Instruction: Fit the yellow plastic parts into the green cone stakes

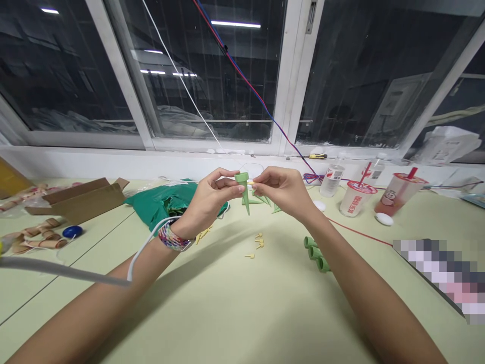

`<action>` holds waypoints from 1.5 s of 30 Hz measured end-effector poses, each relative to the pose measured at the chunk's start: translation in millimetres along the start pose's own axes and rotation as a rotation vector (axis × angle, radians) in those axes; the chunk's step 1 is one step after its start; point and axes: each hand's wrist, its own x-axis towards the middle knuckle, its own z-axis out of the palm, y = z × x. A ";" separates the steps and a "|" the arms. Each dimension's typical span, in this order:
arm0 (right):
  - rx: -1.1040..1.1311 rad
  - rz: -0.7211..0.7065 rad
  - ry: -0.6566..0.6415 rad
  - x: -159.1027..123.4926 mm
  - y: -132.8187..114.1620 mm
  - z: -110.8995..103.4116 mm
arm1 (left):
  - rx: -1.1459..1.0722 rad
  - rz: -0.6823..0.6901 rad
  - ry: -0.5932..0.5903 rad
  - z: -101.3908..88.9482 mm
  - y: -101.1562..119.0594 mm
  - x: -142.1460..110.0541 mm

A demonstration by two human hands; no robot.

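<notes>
My left hand (210, 194) pinches a green plastic spike (247, 202) between thumb and forefinger. It hangs upright, wide collar up and point down, above the table. From the right, my right hand (282, 188) pinches a small yellow plastic piece (250, 183) against or very near the spike's side just below the collar; whether it is inserted I cannot tell. More green spikes (254, 200) lie behind, partly covered by my hands. Several yellow pieces (259, 243) are scattered on the table below, with others by my left wrist. Green open-ended parts (312, 252) lie beside my right forearm.
A green plastic bag (151, 201) and a cardboard box (87, 202) are at the left, near wooden toys with a blue ball (72, 231). Drink cups (354, 202) and bottles stand at the right. A grey cable (68, 270) crosses in front of my left arm.
</notes>
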 end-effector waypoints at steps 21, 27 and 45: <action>-0.142 -0.120 -0.010 -3.3 -6.0 0.2 | 0.029 -0.019 -0.030 2.7 3.2 -2.9; -0.177 -0.097 -0.046 -3.3 -7.1 -1.9 | -0.023 -0.097 -0.044 4.9 4.6 -4.5; -0.074 0.029 -0.171 -1.4 -14.2 -5.3 | 0.003 -0.044 -0.007 7.5 -2.5 -6.9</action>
